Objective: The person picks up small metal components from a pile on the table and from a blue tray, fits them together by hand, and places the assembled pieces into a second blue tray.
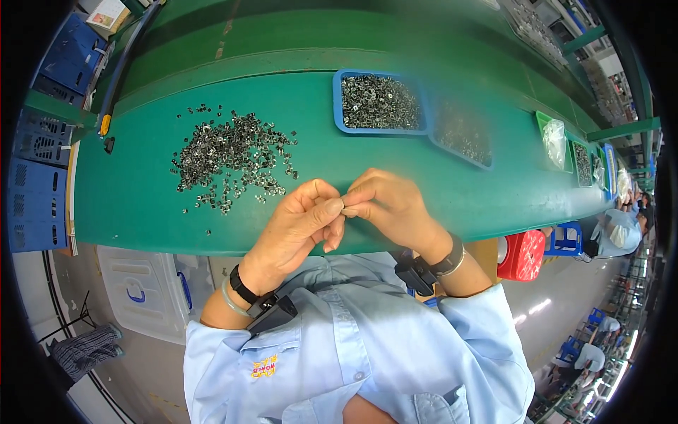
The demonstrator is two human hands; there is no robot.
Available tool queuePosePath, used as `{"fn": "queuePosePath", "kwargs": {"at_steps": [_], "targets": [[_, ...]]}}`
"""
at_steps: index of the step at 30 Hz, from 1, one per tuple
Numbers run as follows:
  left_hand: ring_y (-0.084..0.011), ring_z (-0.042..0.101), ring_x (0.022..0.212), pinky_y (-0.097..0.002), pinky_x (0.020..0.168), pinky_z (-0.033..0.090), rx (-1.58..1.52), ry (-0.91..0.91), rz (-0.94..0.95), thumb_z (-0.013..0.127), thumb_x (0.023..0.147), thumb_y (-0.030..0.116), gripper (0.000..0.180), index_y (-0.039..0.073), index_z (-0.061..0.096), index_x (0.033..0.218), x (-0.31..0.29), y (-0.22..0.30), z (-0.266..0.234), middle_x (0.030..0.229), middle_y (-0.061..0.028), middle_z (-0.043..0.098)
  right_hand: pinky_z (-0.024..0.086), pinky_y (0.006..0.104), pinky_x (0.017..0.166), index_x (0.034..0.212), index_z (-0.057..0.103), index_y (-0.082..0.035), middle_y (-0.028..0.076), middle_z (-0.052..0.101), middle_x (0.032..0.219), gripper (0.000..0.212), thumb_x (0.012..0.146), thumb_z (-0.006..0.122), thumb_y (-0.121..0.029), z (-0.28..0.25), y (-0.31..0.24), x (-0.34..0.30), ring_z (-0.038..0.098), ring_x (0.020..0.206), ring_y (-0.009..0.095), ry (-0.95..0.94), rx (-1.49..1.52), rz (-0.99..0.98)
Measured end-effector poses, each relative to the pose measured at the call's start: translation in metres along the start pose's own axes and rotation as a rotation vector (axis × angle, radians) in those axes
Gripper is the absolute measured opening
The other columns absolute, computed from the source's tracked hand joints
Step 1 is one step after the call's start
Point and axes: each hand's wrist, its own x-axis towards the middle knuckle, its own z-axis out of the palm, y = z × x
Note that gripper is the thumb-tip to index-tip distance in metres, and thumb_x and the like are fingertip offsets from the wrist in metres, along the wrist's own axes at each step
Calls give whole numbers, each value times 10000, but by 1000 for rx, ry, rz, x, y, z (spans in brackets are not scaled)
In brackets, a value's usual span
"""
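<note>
My left hand and my right hand meet fingertip to fingertip above the front part of the green table. Both are closed in a pinch, thumb against forefinger. Whatever sits between the fingertips is tiny and mostly covered, so its kind cannot be made out. To the left of my hands, a loose pile of small dark and silvery metal pieces is spread on the table. Beyond my hands stands a blue tray filled with small metal parts.
A second blue tray of parts, blurred, adjoins the first. Further right are a green tray with a clear bag and more trays. Blue crates stand at the left, a lidded plastic box below. Beside a red stool, other people sit farther off.
</note>
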Motion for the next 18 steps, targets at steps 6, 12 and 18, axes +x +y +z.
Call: {"fn": "queuePosePath", "kwargs": {"at_steps": [6,12,18], "targets": [[-118,517,577,-253,510,411,-45,41,-1,537,947,249,187,66,523,981,1,-1,0,709,-41,567,498,304,624,843,638,-58,52,621,790,89,778,697,-74,-10,4,12,611,728,203,-83,-39,-17],[-99,513,609,-241,538,412,-126,110,58,528,953,230,188,65,522,1042,-7,-2,-20,736,-33,565,484,345,693,863,629,-31,80,608,838,73,796,649,-55,-45,29,62,595,793,247,19,-510,10],[-115,501,567,-258,517,401,-145,140,14,504,954,170,140,52,521,1028,-14,-2,-32,698,-43,549,476,358,720,877,633,-39,86,576,845,110,769,650,-54,-17,44,96,573,820,277,-113,-716,-132]]}}
